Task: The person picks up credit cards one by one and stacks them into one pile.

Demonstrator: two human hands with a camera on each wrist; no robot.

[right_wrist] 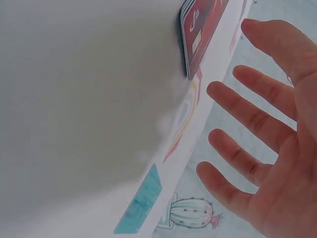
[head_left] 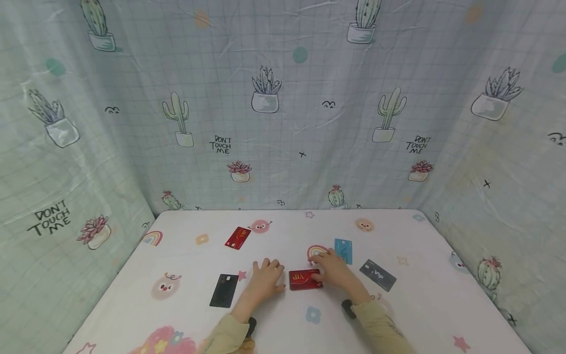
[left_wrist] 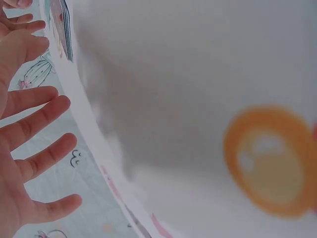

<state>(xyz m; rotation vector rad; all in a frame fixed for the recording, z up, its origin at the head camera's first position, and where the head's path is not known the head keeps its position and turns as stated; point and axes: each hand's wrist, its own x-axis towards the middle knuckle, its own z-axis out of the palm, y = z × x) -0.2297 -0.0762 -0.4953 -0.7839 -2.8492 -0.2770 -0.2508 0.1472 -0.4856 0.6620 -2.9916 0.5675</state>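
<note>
A small stack of cards with a red VIP card (head_left: 300, 280) on top lies between the two hands. In the right wrist view the stack (right_wrist: 200, 34) shows several layered edges. My left hand (head_left: 264, 280) is just left of the stack, its fingers spread and holding nothing; the left wrist view shows the hand (left_wrist: 29, 139) with fingers apart. My right hand (head_left: 332, 269) reaches over the right end of the stack, thumb overlapping the red card in the head view. Its fingers are spread and loosely bent in the right wrist view (right_wrist: 277, 114).
Single cards lie around the stack: a black card (head_left: 224, 290) left of the left hand, a red card (head_left: 238, 238) farther back, a blue card (head_left: 343, 251) behind the right hand, and a grey VIP card (head_left: 378, 275) to its right. A patterned cloth (head_left: 283, 128) hangs behind the white table (head_left: 274, 339).
</note>
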